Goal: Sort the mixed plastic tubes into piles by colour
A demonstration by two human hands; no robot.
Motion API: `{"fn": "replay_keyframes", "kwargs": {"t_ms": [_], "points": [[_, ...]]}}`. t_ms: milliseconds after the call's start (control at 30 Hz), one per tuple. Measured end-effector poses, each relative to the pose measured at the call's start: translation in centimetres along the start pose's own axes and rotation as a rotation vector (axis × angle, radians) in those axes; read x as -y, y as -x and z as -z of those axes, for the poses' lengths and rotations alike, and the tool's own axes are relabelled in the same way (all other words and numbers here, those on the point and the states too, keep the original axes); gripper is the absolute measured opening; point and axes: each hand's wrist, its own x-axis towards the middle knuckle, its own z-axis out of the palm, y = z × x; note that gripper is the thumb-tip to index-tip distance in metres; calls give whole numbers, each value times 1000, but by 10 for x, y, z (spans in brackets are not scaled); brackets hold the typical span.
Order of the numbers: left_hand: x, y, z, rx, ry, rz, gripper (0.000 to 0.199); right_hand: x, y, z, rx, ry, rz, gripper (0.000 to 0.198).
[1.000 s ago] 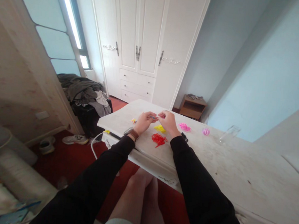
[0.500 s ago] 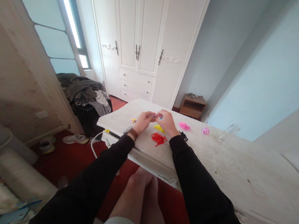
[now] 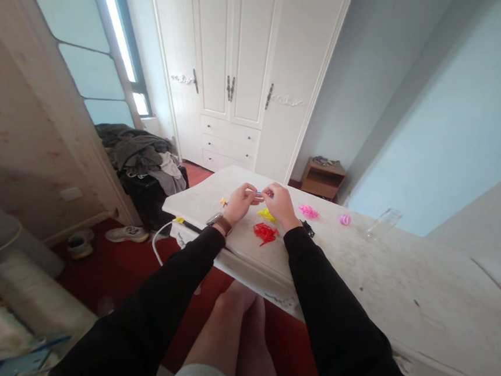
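Head view: since a second ago the left hand (image 3: 239, 202) and right hand (image 3: 279, 204) have barely shifted, though the small piece (image 3: 262, 194) pinched between their fingertips now shows blue where it looked grey. Both sets of fingers are closed on it, just above the table (image 3: 356, 279) near its far left corner. This looks like continued fine fitting, not a new step. Yellow pile (image 3: 267, 214) and red pile (image 3: 266, 233) lie just under the wrists; pink pile (image 3: 308, 212) sits right. The table's right half is open.

Left hand (image 3: 241, 202) and right hand (image 3: 279, 203) slightly farther apart, blue piece (image 3: 264, 194) between.
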Motion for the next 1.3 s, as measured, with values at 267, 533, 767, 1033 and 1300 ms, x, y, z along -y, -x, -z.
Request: {"fn": "replay_keyframes", "kwargs": {"t_ms": [267, 533, 767, 1033, 1300], "points": [[1, -1, 1, -54, -84, -18, 16, 3, 2, 0, -18, 84, -36, 11], [-1, -2, 3, -232, -235, -112, 9, -11, -1, 24, -360, 252, -263, 14], [-1, -1, 2, -126, -253, -104, 6, -7, -1, 8, -162, 192, -106, 13], [2, -2, 4, -217, -312, -109, 6, -26, 2, 10, -70, 377, -337, 15], [0, -1, 6, -248, -296, -82, 12, -35, -1, 4, 19, 485, -390, 15]]}}
